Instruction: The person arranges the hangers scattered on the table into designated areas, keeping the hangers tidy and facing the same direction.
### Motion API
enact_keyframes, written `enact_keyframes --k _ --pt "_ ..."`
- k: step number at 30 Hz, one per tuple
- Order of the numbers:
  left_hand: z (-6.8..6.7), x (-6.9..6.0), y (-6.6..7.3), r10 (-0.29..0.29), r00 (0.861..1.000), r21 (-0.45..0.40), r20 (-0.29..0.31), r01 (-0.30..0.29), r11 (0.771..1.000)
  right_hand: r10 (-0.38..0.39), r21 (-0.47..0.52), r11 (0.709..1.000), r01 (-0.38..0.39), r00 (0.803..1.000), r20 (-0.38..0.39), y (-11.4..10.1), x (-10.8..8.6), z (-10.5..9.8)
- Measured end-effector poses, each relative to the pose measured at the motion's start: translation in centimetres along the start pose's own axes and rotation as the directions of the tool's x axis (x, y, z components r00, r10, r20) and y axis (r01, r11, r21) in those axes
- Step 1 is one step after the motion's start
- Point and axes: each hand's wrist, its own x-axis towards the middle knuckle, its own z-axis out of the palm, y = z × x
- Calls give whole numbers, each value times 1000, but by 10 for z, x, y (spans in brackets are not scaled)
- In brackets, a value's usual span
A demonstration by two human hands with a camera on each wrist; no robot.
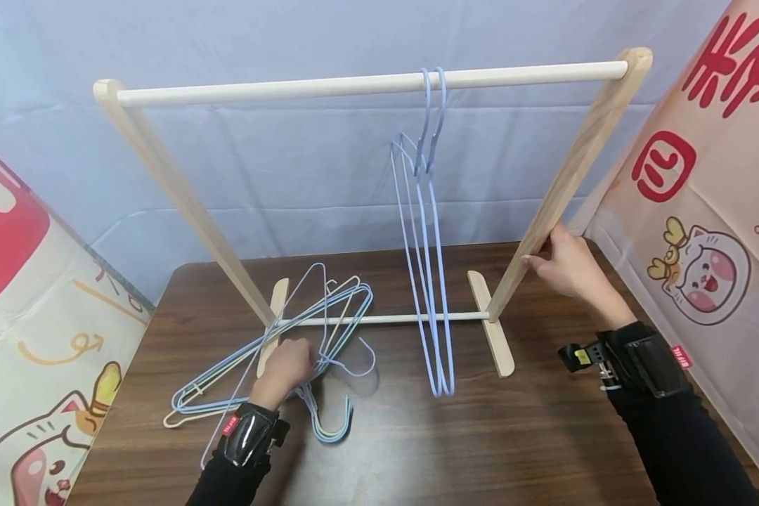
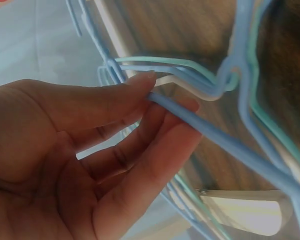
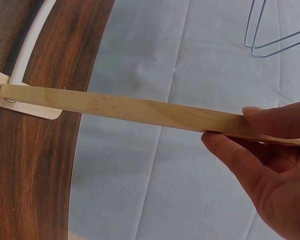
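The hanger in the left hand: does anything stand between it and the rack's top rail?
Nothing visible does: the two hung hangers are farther right along the top rail. Whether the pinched hanger catches on the pile of hangers, I cannot tell.

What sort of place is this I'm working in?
Probably a staged recording booth: printed cloth panels at both sides, a plain pale backdrop behind, and a clothes rack standing on a dark table.
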Motion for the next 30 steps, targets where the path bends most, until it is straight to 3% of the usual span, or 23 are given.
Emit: enact_keyframes --k 11,20,25,30 --pt "-15 -5 10 23 999 -2 -28 -23 1000 7 -2 1000 -7 1000 2 -2 0 0" --pt "-29 -10 14 76 994 -22 -73 -77 997 19 5 1000 -19 1000 5 0 0 0" --pt "-35 -12 14 68 994 -33 -80 -71 997 14 3 1000 -14 1000 7 0 0 0" --pt "-41 -15 13 23 997 -60 -67 -28 998 12 2 1000 -12 1000 10 0 0 0"
